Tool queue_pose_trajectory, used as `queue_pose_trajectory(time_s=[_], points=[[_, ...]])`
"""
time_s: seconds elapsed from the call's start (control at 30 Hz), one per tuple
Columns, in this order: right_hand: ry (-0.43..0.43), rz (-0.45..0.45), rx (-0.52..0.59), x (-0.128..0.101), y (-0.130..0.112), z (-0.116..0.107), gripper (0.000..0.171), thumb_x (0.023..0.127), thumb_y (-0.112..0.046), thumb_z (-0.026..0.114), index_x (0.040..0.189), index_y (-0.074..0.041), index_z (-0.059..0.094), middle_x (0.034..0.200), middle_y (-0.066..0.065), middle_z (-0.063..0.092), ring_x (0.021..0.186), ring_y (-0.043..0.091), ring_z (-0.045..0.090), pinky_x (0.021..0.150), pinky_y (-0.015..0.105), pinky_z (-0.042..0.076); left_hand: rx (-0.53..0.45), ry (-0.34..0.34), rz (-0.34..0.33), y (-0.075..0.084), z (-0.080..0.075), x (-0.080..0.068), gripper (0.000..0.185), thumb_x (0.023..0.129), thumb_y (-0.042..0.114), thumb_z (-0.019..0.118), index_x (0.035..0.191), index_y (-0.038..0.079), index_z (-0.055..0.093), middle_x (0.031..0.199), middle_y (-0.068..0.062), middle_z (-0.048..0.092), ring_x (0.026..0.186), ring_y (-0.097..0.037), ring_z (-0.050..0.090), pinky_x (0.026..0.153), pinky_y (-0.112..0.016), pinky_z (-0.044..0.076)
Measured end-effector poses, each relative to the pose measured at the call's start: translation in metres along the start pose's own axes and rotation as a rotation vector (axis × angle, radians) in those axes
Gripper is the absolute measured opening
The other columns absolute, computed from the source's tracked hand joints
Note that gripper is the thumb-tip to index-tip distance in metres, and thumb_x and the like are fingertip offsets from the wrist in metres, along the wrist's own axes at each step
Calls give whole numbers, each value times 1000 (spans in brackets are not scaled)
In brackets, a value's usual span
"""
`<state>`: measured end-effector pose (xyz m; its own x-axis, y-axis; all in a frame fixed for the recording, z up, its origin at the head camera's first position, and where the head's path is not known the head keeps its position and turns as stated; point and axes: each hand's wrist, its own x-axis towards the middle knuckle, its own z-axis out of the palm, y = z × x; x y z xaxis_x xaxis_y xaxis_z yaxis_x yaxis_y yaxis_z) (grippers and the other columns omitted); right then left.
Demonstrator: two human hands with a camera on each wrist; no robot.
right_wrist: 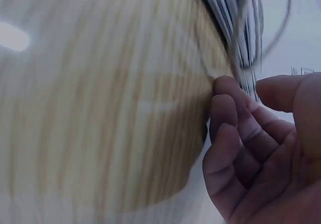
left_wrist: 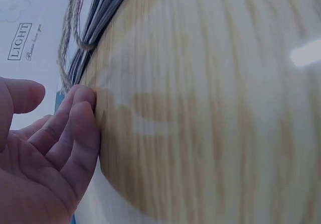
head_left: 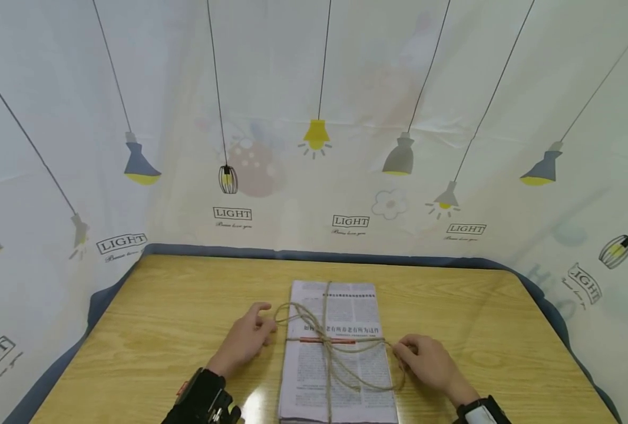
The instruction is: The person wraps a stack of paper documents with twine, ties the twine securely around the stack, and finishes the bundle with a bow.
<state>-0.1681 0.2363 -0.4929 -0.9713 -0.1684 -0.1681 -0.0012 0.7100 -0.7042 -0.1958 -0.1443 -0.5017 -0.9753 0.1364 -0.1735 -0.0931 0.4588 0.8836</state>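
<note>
A stack of newspapers [head_left: 340, 368] lies on the wooden table [head_left: 187, 306], bound crosswise with brown twine [head_left: 327, 340] tied in a bow with two loops. My left hand [head_left: 245, 340] rests on the table just left of the stack, beside the left loop. Its fingers [left_wrist: 75, 123] are relaxed with the tips on the wood, and the twine [left_wrist: 64, 43] hangs free beyond them. My right hand [head_left: 425, 360] lies at the stack's right edge by the right loop. Its fingers [right_wrist: 225, 113] are loosely curled, the thumb apart, and the twine [right_wrist: 239, 38] passes by the index fingertip.
A printed curtain with lamp pictures [head_left: 314, 135] closes off the table on the back and both sides. Bare wood [head_left: 478, 306] stretches left, right and behind the stack. Black wrist devices [head_left: 202, 400] sit on both forearms.
</note>
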Motion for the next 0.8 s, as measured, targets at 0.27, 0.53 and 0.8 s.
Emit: queue_pose_trajectory(time_s=[0.27,0.53,0.8], points=[[70,45,-159,0,18,-29,23,101,-28,52,105,-11,69,81,-1,65,69,10,56,63,28,45,400,127,82,-8,-25,-6,36,102,25,49,137,15,51,105,-5,69,78,-9,61,65,-30,44],[240,-130,-403,-2,31,-56,28,96,-18,60,120,-4,62,106,15,67,76,20,63,61,36,49,842,279,290,-13,-57,-15,37,97,19,60,132,9,57,115,-13,67,101,-29,65,77,-43,54],[308,-188,-664,-4,57,-55,59,90,-28,69,142,-11,46,139,27,49,119,47,53,91,69,38,1011,246,270,-31,-70,-20,50,99,32,56,145,18,45,148,-18,45,133,-39,46,102,-62,37]])
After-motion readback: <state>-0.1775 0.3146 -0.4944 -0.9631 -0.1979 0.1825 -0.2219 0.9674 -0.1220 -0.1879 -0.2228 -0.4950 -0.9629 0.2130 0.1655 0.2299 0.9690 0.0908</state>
